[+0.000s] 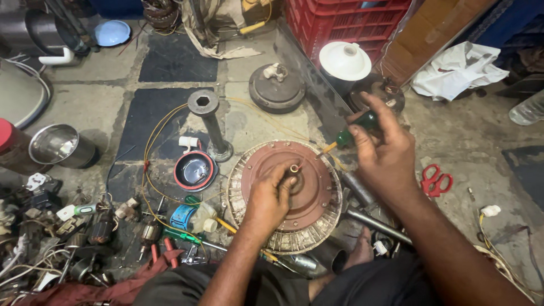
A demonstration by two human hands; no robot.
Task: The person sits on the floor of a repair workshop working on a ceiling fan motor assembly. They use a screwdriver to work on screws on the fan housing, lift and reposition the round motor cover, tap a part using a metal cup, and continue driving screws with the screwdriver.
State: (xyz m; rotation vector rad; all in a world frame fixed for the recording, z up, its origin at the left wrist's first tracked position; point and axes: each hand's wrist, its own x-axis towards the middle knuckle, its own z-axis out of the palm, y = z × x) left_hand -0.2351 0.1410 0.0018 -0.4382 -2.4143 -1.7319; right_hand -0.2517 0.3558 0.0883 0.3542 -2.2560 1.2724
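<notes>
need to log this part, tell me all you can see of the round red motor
The motor is a round disc lying flat on the floor, with a reddish-brown metal cover ringed by small screws and a grey, worn band of stacked laminations round its edge. A short shaft stands up at its centre. The left hand rests on the cover, fingers at the shaft. The right hand holds a green-handled screwdriver whose tip meets the cover's upper right rim.

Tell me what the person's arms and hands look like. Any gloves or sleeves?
No gloves and no sleeves in view. The left hand and the right hand are both bare, and both forearms are bare too. No watch, ring or bracelet shows on either one.
</notes>
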